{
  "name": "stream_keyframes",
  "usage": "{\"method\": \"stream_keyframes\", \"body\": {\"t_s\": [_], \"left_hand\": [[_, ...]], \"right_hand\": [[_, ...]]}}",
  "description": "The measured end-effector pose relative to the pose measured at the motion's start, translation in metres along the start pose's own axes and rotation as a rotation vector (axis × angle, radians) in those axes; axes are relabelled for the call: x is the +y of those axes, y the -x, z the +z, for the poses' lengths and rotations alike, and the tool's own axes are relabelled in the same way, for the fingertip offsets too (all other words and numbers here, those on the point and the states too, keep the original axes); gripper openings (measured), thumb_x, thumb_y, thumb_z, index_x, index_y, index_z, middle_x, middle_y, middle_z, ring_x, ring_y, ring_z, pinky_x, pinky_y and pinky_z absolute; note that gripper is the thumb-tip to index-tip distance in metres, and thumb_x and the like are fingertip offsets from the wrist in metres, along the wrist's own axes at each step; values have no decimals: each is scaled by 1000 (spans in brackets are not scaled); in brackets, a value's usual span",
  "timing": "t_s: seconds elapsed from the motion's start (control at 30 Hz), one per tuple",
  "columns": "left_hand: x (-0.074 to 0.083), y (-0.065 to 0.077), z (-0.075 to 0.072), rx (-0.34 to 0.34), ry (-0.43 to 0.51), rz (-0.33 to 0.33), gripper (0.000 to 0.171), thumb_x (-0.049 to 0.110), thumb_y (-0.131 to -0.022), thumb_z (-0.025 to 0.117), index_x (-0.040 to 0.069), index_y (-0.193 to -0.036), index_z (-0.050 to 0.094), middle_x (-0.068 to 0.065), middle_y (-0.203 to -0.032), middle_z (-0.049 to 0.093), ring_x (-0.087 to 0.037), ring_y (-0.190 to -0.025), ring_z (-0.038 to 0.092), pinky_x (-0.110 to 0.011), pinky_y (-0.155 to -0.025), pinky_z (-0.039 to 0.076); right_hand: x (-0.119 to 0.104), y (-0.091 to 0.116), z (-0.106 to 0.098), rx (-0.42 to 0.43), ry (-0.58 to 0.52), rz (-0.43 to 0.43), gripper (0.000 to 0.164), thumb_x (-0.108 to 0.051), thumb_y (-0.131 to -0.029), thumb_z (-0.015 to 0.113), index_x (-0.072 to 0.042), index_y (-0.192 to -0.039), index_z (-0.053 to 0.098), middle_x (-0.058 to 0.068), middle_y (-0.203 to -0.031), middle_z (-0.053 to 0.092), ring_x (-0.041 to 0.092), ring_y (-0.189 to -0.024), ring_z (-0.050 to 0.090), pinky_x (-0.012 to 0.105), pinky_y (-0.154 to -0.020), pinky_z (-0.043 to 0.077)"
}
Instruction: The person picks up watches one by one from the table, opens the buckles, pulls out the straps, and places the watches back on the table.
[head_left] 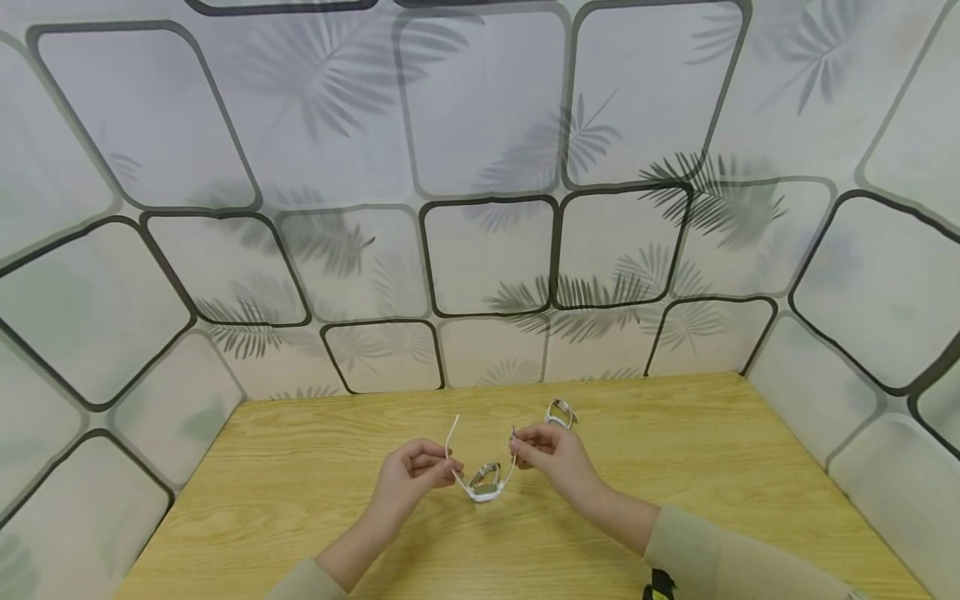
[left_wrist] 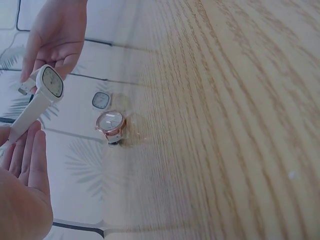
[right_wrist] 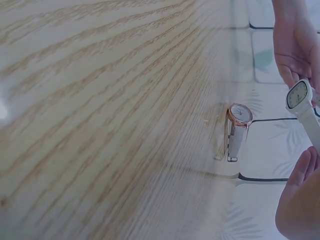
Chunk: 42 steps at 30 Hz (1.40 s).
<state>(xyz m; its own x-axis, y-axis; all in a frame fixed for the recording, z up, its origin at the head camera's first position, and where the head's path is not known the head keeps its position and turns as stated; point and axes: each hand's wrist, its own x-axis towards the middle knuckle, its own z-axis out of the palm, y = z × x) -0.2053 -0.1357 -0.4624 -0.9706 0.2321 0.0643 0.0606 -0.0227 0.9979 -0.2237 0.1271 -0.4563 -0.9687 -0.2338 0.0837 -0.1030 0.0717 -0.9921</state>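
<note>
At the far left, my left hand [head_left: 412, 482] comes up from a pale sleeve [head_left: 306, 581], thumb and forefinger pinching the long, buckle-free strap [left_wrist: 30, 116] of a white watch, whose tip sticks up above my grip; in the left wrist view the other fingers lie fairly straight and together behind it. The white watch [left_wrist: 52, 83] hangs in the air between my hands, over the light wood-grain table [head_left: 300, 467], its strap opened out into a U with the rounded-square case at the bottom and the pale dial facing me. Just beyond that case, a round rose-gold watch [left_wrist: 111, 121] with a whitish strap sits on the table, its strap curved into a loop. Next along is my right hand [head_left: 558, 458], thumb and fingers closed together on the shorter strap end, close to its metal buckle [head_left: 513, 432]. Right behind that hand, on the table, sits a second square-faced watch [head_left: 561, 413], also pale. My right sleeve [head_left: 697, 546] reaches to the lower right, with a black and yellow object [head_left: 660, 587] partly showing below it. Pale walls [head_left: 491, 258] patterned with dark rounded rectangles and grey fern leaves surround the table.
</note>
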Motion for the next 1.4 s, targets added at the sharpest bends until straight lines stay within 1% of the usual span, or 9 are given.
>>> {"method": "stream_keyframes", "body": {"t_s": [0.13,0.2,0.3,0.4,0.57,0.77,0.97,1.17,1.4], "left_hand": [[1,0,-2,18,10,-25,31,-1,-100,69,-21,-120,57,-25,-109,78,-7,-87,77,-27,-86,66],[2,0,-2,33,23,-40,32,0,-100,69,-21,-121,56,-24,-109,79,-7,-87,77,-27,-86,66],[3,-1,-3,59,48,-61,29,0,-100,69,-18,-119,58,-20,-107,80,-8,-87,78,-27,-86,66],[3,-2,-4,79,73,-78,27,-1,-100,69,-17,-119,58,-15,-104,81,-9,-88,78,-27,-86,66],[4,-3,-4,116,95,-104,26,-2,-101,67,-17,-120,58,-8,-99,82,-9,-86,78,-27,-84,66],[2,-4,-5,153,120,-103,19,-3,-101,66,-13,-115,59,-3,-94,82,-9,-86,78,-26,-83,66],[1,-5,-10,173,152,-109,15,-3,-101,64,-10,-114,60,0,-91,80,-10,-87,78,-26,-85,66],[0,-7,-14,196,160,-122,16,-4,-102,62,-12,-116,59,0,-91,80,-10,-86,78,-26,-84,66],[-1,-8,-16,241,207,-122,16,-5,-103,62,-14,-115,61,-5,-91,81,-12,-84,78,-26,-82,66]], "right_hand": [[1,-2,0,12,-33,36,28,-5,-103,68,19,-117,65,6,-94,77,3,-80,71,21,-80,64],[1,-3,0,19,-52,54,29,-6,-103,67,19,-118,65,0,-91,77,3,-80,71,21,-80,64],[1,-4,0,22,-78,75,32,-7,-104,67,20,-121,63,-3,-89,76,3,-81,72,20,-80,64],[1,-6,0,18,-108,95,34,-8,-105,66,21,-123,62,-3,-90,77,4,-80,72,20,-80,64],[3,-9,1,14,-163,119,29,-8,-106,65,17,-120,66,-5,-87,77,4,-79,73,20,-80,64],[5,-14,4,9,-223,139,25,-8,-106,64,14,-117,68,-8,-82,75,3,-77,72,19,-80,64],[5,-18,8,21,-253,167,24,-8,-107,62,12,-116,68,-7,-83,74,3,-78,71,18,-80,64],[7,-20,12,22,-278,181,22,-8,-107,62,12,-114,70,-6,-81,74,3,-77,72,17,-77,63],[9,-26,18,48,-322,227,25,-8,-106,64,14,-119,69,-5,-80,74,3,-75,73,17,-76,64]]}}
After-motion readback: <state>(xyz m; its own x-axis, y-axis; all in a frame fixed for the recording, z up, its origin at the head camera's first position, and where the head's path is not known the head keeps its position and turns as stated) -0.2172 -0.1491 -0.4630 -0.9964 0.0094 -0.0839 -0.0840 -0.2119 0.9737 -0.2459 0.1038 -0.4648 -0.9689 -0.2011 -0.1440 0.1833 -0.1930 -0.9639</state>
